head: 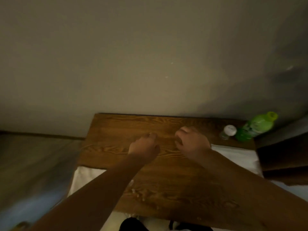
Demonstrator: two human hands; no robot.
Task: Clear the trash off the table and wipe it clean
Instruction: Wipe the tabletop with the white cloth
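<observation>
Hands low over the wooden table [116,130]: left hand [144,146] and right hand [191,142] both curled, seemingly empty. Green bottle [255,125] stands at two o'clock; grab it upright, then wipe.

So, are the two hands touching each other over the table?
Apart. The head view shows bare wood grain of the table between the left hand and the right hand; their loosely curled fingers do not meet.
</observation>
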